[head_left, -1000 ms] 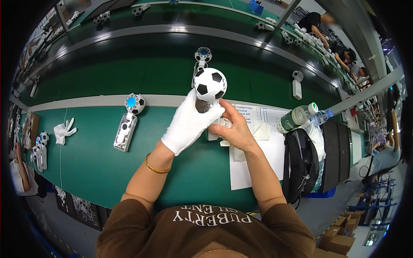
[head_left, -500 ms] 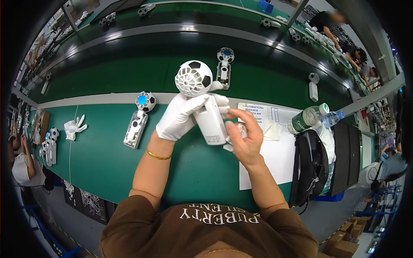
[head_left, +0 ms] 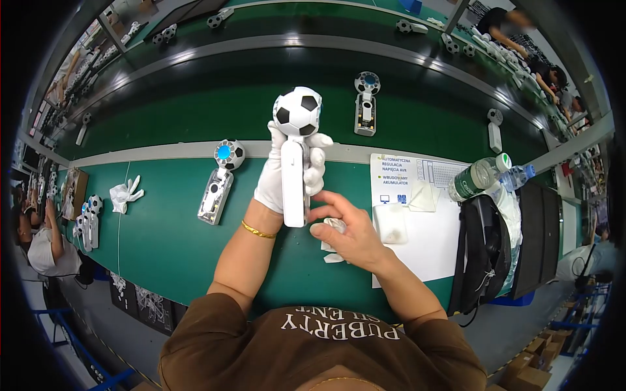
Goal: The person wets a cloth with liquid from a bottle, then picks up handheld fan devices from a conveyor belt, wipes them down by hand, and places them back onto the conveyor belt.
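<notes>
A white handheld fan (head_left: pixel 295 173) with a black-and-white football-patterned head stands upright before me, its narrow side facing the camera. My left hand (head_left: pixel 274 176), in a white glove, is wrapped around the handle below the head. My bare right hand (head_left: pixel 345 228) is beside the handle's lower end, fingertips touching or very near its edge. A crumpled white cloth (head_left: pixel 332 238) is tucked in that hand, partly hidden by the fingers. Left of my left arm, another fan (head_left: pixel 218 186) with an opened, see-through handle lies on the green table (head_left: pixel 156 247).
Beyond the table edge, an opened fan (head_left: pixel 366 107) lies on the dark green conveyor (head_left: pixel 215 111). A white glove (head_left: pixel 124 195) lies at left. To the right are a printed sheet (head_left: pixel 420 260), a white pad (head_left: pixel 391 223), a green-labelled bottle (head_left: pixel 479 177) and a black bag (head_left: pixel 486 254). Other people work around.
The fan has been turned from its grille and broad handle face to its side, and is now more upright. My right hand has moved down and left. The white pad has come into view.
</notes>
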The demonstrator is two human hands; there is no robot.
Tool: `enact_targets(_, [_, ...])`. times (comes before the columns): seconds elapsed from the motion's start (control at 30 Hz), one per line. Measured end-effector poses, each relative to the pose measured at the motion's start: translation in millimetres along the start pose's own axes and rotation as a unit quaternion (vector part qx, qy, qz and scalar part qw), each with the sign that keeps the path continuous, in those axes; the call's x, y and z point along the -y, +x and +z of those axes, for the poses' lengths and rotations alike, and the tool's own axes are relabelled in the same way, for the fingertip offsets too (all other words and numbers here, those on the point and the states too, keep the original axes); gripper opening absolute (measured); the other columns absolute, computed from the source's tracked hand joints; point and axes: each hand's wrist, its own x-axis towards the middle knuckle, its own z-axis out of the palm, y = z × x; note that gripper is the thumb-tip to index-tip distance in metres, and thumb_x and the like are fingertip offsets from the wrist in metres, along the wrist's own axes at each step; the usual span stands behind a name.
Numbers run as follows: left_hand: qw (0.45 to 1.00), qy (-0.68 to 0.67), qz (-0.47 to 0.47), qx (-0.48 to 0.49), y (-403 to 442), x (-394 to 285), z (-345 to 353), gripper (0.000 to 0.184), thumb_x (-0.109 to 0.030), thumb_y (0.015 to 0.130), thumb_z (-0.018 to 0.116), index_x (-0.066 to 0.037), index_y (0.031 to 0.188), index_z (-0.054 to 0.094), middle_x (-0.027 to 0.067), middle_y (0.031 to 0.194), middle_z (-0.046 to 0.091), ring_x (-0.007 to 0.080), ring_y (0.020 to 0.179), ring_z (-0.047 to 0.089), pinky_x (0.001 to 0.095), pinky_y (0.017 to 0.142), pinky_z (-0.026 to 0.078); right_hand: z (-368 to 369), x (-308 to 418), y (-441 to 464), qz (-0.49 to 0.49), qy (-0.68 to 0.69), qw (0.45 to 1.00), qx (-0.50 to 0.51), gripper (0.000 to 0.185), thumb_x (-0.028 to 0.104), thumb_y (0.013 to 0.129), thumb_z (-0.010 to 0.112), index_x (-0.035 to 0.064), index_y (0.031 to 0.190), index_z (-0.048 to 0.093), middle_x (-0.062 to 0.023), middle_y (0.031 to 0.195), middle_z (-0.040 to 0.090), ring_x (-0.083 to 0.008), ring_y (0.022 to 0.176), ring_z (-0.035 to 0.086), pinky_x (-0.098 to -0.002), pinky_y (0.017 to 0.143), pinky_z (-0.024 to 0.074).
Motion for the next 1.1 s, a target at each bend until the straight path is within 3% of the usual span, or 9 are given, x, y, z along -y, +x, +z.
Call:
enact_targets(0.2, [0.99,0.086,0.038,-0.108,6,3,3,0.087,-0.076,0.081,0.039,0.0,0.119,0.055,0.0018,0.083,0.064,0.0112,0.062,0.059,0.0252,0.055,0.049,8,-9,5,0.052,0.057,0.997,-0.019,0.059,0.024,0.087,0.069,-0.0037,0.131,0.043,-0.0116,0.101,0.067,-0.0138,0.086,0.063,-0.0269,0.074,0.0499])
enact_targets(0.43, [0.963,0.203,0.047,-0.169,12,5,2,0.069,-0.06,0.096,0.034,-0.001,0.13,0.047,0.0101,0.106,0.063,0.0167,0.081,0.062,0.0305,0.07,0.055,7,-16,15,0.091,0.184,0.978,-0.045,0.045,0.016,0.089,0.062,-0.0042,0.127,0.049,-0.011,0.108,0.064,-0.0134,0.102,0.058,-0.0272,0.09,0.0442])
enact_targets(0.53, [0.937,0.266,0.063,-0.217,14,9,12,0.066,-0.054,0.098,0.034,0.0,0.135,0.042,0.0143,0.118,0.058,0.0213,0.099,0.06,0.0346,0.082,0.053,-4,-27,31,0.072,0.184,0.976,-0.094,0.044,0.019,0.085,0.068,-0.005,0.12,0.053,-0.0072,0.098,0.064,-0.01,0.091,0.057,-0.0242,0.078,0.0463])
enact_targets(0.67, [0.934,0.301,0.056,-0.184,11,-4,-1,0.069,-0.049,0.1,0.034,0.006,0.141,0.029,0.0181,0.136,0.045,0.0257,0.121,0.049,0.0383,0.1,0.045,-30,-17,63,0.157,0.234,0.954,-0.101,0.042,0.022,0.085,0.067,-0.0051,0.115,0.055,-0.0095,0.1,0.064,-0.0124,0.09,0.058,-0.0259,0.077,0.0474])
enact_targets(0.7, [0.935,0.305,0.06,-0.172,11,-7,-3,0.07,-0.049,0.1,0.035,0.007,0.142,0.028,0.0183,0.136,0.045,0.0263,0.121,0.049,0.0388,0.1,0.044,-34,-13,67,0.16,0.243,0.952,-0.096,0.041,0.024,0.087,0.064,-0.0047,0.114,0.056,-0.0101,0.097,0.065,-0.0101,0.077,0.059,-0.0238,0.063,0.0482])
enact_targets(0.8, [0.936,0.298,0.07,-0.175,8,-14,-1,0.07,-0.044,0.101,0.038,0.009,0.143,0.022,0.0204,0.142,0.039,0.0298,0.129,0.043,0.0397,0.105,0.04,-50,-19,78,0.174,0.293,0.939,-0.044,0.037,0.027,0.088,0.062,-0.0027,0.109,0.057,-0.0102,0.092,0.066,-0.0061,0.059,0.055,-0.021,0.046,0.0414])
enact_targets(0.83, [0.93,0.299,0.079,-0.2,7,-14,4,0.07,-0.043,0.101,0.038,0.01,0.143,0.022,0.0208,0.143,0.037,0.0303,0.13,0.042,0.0396,0.106,0.039,-48,-24,84,0.171,0.324,0.928,-0.064,0.035,0.029,0.09,0.058,-0.0024,0.106,0.056,-0.0142,0.094,0.066,-0.004,0.042,0.04,-0.0191,0.034,0.0281])
enact_targets(1.0, [0.882,0.41,0.103,-0.21,0,-23,13,0.054,-0.028,0.101,0.038,0.006,0.143,0.028,0.0223,0.147,0.034,0.0315,0.134,0.038,0.0429,0.109,0.035,-71,-63,130,0.173,0.476,0.86,-0.059,0.029,0.027,0.087,0.063,0.0051,0.103,0.055,-0.0147,0.087,0.068,-0.0084,0.042,0.045,-0.0228,0.034,0.0314])
enact_targets(1.1, [0.857,0.471,0.13,-0.162,-7,-24,30,0.06,-0.03,0.099,0.042,0.009,0.142,0.026,0.0245,0.146,0.033,0.0357,0.134,0.037,0.0454,0.11,0.033,-87,-88,165,0.189,0.579,0.792,-0.039,0.032,0.028,0.087,0.064,0.007,0.105,0.05,-0.0194,0.094,0.063,-0.0083,0.043,0.042,-0.021,0.034,0.0312])
